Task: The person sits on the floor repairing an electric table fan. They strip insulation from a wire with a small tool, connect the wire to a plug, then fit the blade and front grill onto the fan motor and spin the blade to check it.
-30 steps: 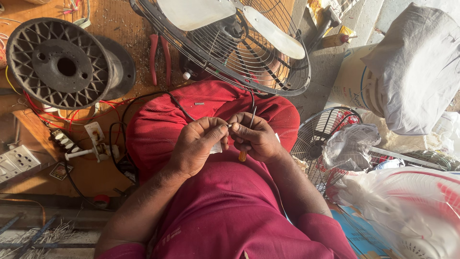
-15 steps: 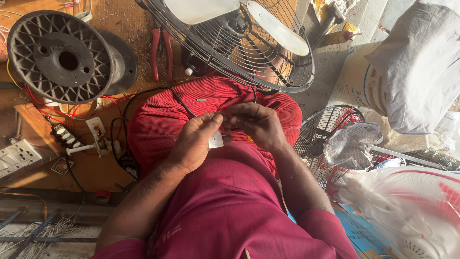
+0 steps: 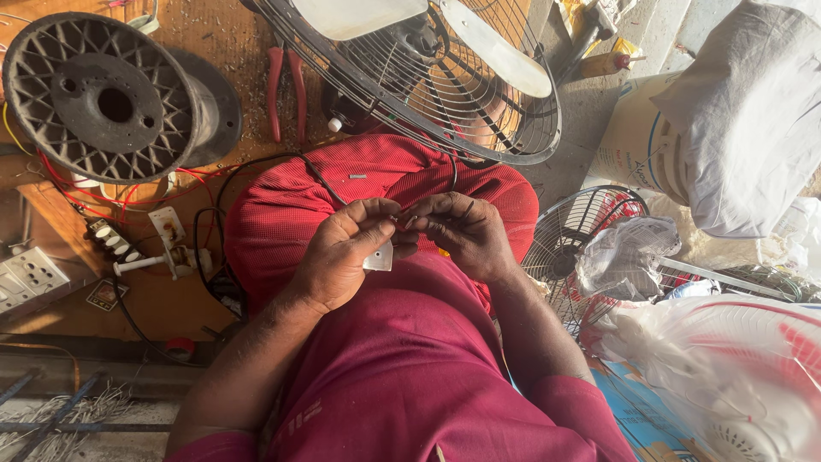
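Observation:
My left hand (image 3: 342, 252) and my right hand (image 3: 462, 231) meet over my red-clad lap, fingertips pinched together on thin wire ends (image 3: 409, 219). A small white square part (image 3: 378, 257) hangs under my left thumb. A thin dark wire (image 3: 321, 175) runs from my fingers across my knees toward the fan. The fan (image 3: 428, 77) with a wire guard and white blades stands just beyond my knees.
A black spoked spool (image 3: 103, 98) and red-handled pliers (image 3: 286, 85) lie on the wooden board at left, with a switch block, a white socket plate (image 3: 30, 278) and red wires. At right are fan guards (image 3: 573, 248), plastic bags and a grey cloth bundle (image 3: 744, 120).
An orange-handled tool that was in my right hand a second ago is out of sight. Both hands have closed in, fingertips now pinching the wire ends together.

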